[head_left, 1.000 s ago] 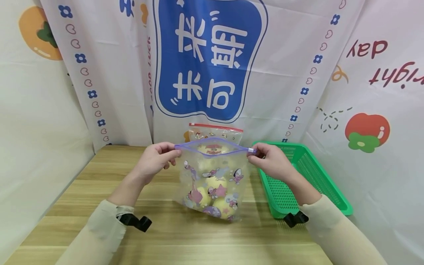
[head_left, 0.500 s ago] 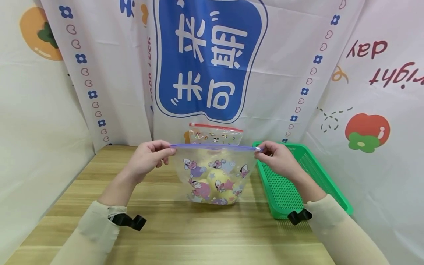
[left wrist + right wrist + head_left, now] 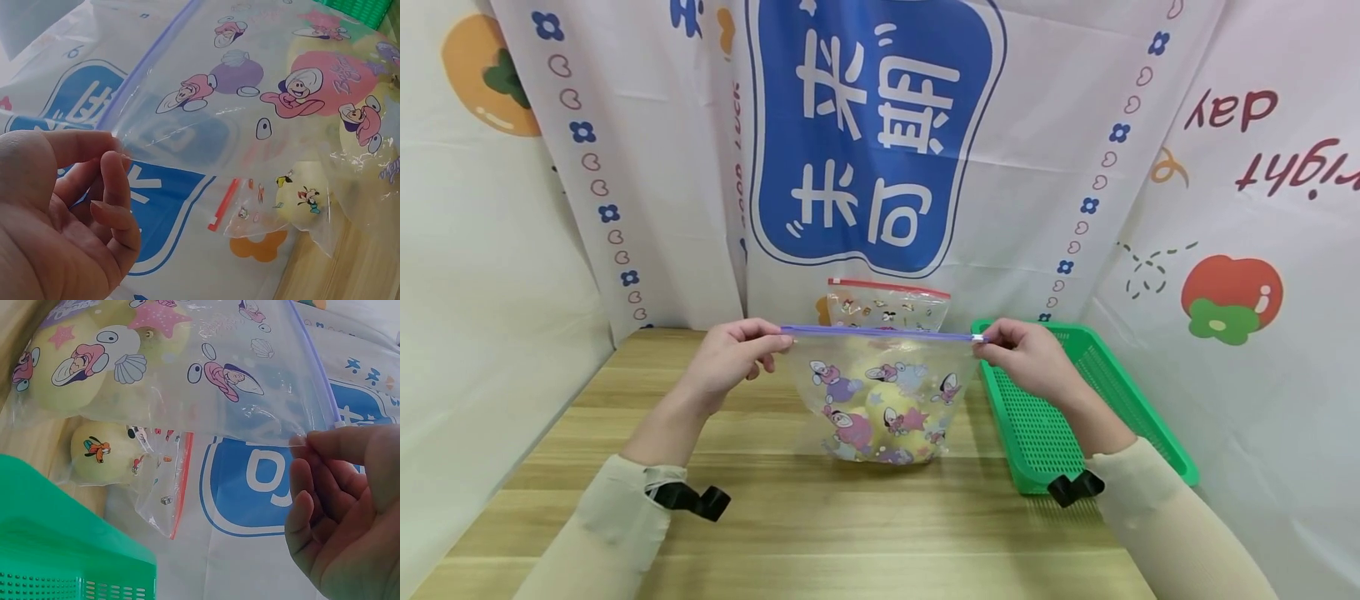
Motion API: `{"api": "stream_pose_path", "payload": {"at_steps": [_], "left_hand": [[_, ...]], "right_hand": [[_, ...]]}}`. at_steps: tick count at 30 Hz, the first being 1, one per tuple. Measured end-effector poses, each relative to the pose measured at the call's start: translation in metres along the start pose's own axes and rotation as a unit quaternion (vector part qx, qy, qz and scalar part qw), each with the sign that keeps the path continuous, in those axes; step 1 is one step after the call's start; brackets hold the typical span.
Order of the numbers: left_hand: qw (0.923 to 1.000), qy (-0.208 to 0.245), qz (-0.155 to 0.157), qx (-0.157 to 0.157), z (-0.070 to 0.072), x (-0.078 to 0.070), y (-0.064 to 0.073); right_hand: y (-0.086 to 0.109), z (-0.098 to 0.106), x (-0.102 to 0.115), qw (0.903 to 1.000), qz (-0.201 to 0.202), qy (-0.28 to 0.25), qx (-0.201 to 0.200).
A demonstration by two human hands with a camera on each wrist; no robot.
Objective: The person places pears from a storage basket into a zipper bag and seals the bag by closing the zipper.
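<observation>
A clear slider zip bag [image 3: 883, 400] with pink and purple cartoon prints stands on the table, several round pale yellow fruits [image 3: 69, 375] inside it. Its purple zip edge [image 3: 880, 332] is stretched straight, the two sides of the mouth together. At the left end, my left hand [image 3: 730, 362] pinches the top corner between thumb and forefinger. My right hand [image 3: 1030, 362] pinches the opposite corner, beside the white slider [image 3: 978, 337]. In both wrist views, the other fingers are loosely curled beneath the pinch. The exact kind of fruit is blurred by the printed plastic.
Behind stands a second zip bag [image 3: 887, 304] with a red zip edge, also holding yellow round fruit [image 3: 306, 194]. A green perforated basket [image 3: 1048, 442] sits to the right on the wooden table [image 3: 760, 525]. Printed cloth [image 3: 685, 208] hangs at the back and sides.
One second ago the bag's mouth gaped; now its edge is pulled straight and flat. Both hands have moved apart, and the bag's bottom has shifted farther from me. The last half second shows almost no movement.
</observation>
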State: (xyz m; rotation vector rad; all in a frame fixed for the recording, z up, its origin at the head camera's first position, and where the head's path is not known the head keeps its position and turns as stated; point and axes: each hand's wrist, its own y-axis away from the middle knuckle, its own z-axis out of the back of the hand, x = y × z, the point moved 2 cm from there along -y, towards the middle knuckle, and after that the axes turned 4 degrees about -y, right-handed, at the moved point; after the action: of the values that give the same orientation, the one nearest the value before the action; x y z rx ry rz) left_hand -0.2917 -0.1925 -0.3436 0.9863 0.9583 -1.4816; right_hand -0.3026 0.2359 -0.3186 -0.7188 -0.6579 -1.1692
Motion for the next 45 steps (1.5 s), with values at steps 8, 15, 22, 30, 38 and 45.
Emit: {"api": "stream_pose_path", "payload": {"at_steps": [8, 15, 22, 30, 38, 45], "left_hand": [[1.0000, -0.005, 0.003, 0.001, 0.002, 0.001, 0.000], [0.9982, -0.058, -0.015, 0.006, 0.003, -0.001, 0.002], [0.9796, -0.180, -0.085, -0.030, -0.006, -0.026, 0.004], [0.9432, -0.256, -0.211, -0.025, -0.062, -0.084, -0.008], [0.9289, -0.277, -0.240, 0.050, -0.132, -0.116, -0.021], [0.9161, -0.300, -0.252, 0.087, -0.169, -0.121, -0.035]], "right_hand": [[-0.001, 0.000, 0.002, 0.9997, -0.015, -0.015, 0.008], [-0.003, -0.002, 0.000, 0.9988, -0.007, -0.042, 0.023], [-0.005, -0.003, -0.001, 0.9985, -0.003, -0.046, 0.029], [-0.003, 0.000, 0.000, 0.9989, -0.003, -0.040, 0.023], [-0.001, 0.000, 0.000, 0.9995, 0.007, -0.029, 0.013], [0.001, -0.002, 0.004, 0.9994, 0.029, -0.017, 0.012]]}}
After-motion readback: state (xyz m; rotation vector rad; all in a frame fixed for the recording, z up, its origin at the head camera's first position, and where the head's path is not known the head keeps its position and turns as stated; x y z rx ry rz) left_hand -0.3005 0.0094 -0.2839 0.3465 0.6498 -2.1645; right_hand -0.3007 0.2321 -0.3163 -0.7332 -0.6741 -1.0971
